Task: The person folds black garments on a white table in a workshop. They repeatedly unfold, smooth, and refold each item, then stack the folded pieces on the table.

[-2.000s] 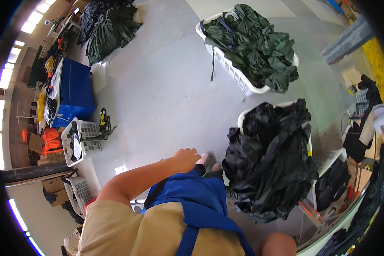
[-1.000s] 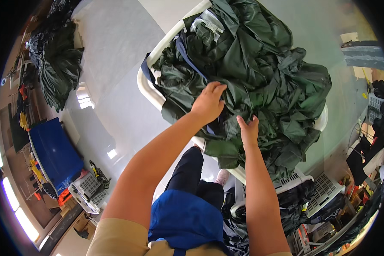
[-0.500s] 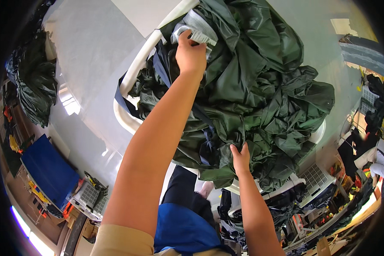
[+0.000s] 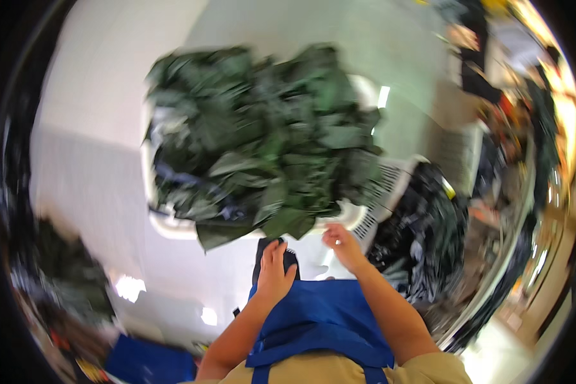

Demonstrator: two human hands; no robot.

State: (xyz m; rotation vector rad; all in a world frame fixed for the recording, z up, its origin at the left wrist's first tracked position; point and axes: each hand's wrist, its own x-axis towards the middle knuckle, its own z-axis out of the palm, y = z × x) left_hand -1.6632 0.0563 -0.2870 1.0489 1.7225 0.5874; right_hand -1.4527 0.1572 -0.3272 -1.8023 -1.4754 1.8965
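Just below the heap of dark green garments [image 4: 262,147] that fills the white laundry basket [image 4: 173,225], we see both hands bare and holding nothing. Our left hand [image 4: 274,272] hangs flat, fingers loosely together, over the blue apron [image 4: 320,320]. Our right hand [image 4: 340,243] sits near the basket's rim, fingers slack. A pile of black clothing [image 4: 422,237] lies to the right, blurred.

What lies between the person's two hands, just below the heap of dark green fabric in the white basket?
In the head view, pale floor shows between the left hand and right hand; the blue apron sits lower. The dark green fabric fills the white basket above.
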